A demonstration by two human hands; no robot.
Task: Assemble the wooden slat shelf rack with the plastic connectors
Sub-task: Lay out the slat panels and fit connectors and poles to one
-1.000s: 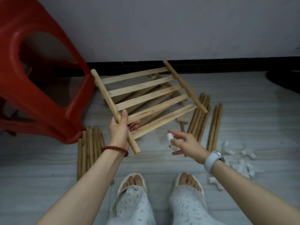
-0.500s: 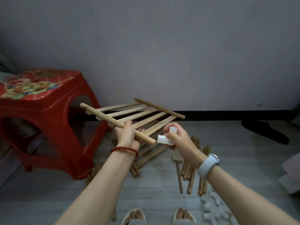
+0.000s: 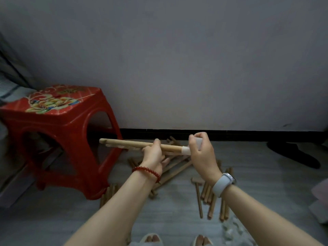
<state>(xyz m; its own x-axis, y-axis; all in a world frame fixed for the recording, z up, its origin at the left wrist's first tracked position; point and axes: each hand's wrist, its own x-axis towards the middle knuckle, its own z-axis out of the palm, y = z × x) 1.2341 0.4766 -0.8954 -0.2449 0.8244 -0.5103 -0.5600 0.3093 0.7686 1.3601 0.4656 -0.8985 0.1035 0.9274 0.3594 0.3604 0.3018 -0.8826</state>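
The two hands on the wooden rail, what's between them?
Head view: bare round wooden rail between left hand and right hand, ending in a white plastic connector.

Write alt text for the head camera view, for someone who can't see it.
Two bare hands hold a wooden slat panel edge-on: the left hand grips its round rail, the right hand holds a white plastic connector at the rail's end. A red plastic stool stands left; loose wooden rods lie on the grey floor.

I see a glossy red plastic stool with a yellow-green flower print on its seat, a tan round wooden rail capped by a translucent white plastic connector, and a red bead bracelet.
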